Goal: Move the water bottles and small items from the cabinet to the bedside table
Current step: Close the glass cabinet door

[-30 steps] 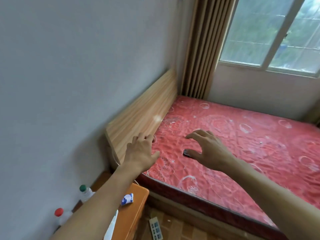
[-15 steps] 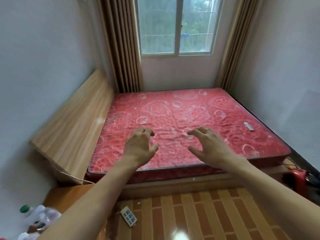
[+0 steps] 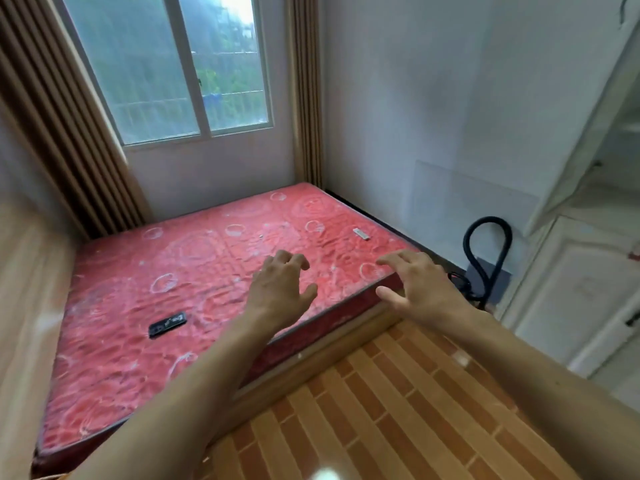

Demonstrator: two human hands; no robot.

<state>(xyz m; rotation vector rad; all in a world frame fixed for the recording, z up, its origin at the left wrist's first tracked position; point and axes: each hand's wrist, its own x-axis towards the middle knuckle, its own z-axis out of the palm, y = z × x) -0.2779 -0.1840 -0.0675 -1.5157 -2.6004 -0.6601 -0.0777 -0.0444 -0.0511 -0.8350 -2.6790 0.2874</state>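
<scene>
1. Left hand [image 3: 280, 289]: empty, fingers curled but apart, held out over the near corner of the red mattress [image 3: 194, 282].
2. Right hand [image 3: 415, 289]: empty, fingers spread apart, held out past the mattress edge.
3. Change: a second earlier the view faced the bedside table with two capped bottles at lower left; it had since swung right, past the window [image 3: 166, 67], so table and bottles had gone from sight.
4. Cabinet [image 3: 585, 289]: white, now at the right edge, upper door open; no bottles or small items could be made out inside.
5. Other items: black phone [image 3: 167, 324] and small white remote [image 3: 361, 234] lying on the mattress, well apart.
6. Judgement: a return trip to the cabinet for another load.
</scene>
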